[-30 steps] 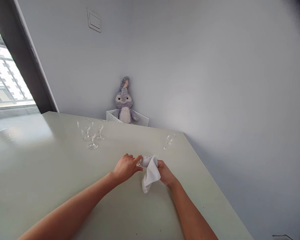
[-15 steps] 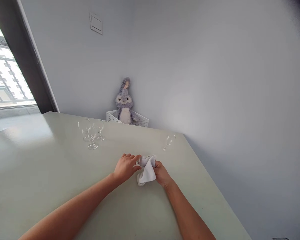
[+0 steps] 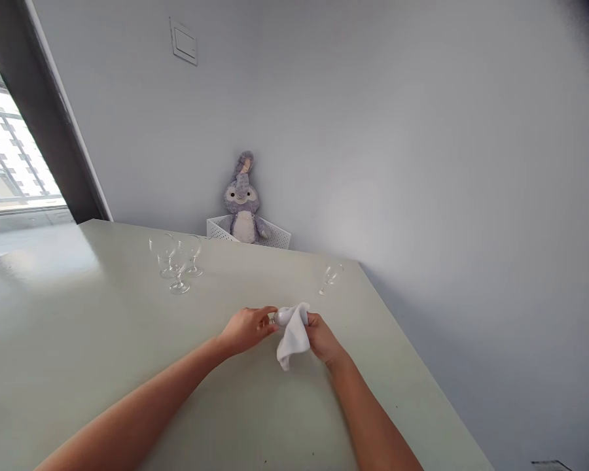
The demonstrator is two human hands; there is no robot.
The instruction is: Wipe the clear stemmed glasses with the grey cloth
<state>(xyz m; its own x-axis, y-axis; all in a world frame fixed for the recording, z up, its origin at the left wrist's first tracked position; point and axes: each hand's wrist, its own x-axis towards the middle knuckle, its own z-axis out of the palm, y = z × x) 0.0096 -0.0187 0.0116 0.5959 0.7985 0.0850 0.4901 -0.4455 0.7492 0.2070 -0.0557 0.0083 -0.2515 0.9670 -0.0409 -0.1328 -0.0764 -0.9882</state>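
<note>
My left hand (image 3: 248, 328) is closed around a small clear glass (image 3: 273, 318) of which only a sliver shows between my hands. My right hand (image 3: 321, 337) grips a white cloth (image 3: 292, 330) bunched over the glass, with one corner hanging down toward the pale green table (image 3: 78, 340). Both hands meet just above the tabletop, right of its middle.
Three clear stemmed glasses (image 3: 177, 260) stand in a cluster at the back left, and one more stemmed glass (image 3: 330, 277) stands alone at the back right. Behind the far edge a grey plush toy (image 3: 244, 199) sits in a white perforated basket (image 3: 269, 234). Walls close the corner; a window lies left.
The cloth's hanging end drew up into a bunch, then dropped down again. My left fingers have turned slightly on the glass. Both hands stay in the same spot.
</note>
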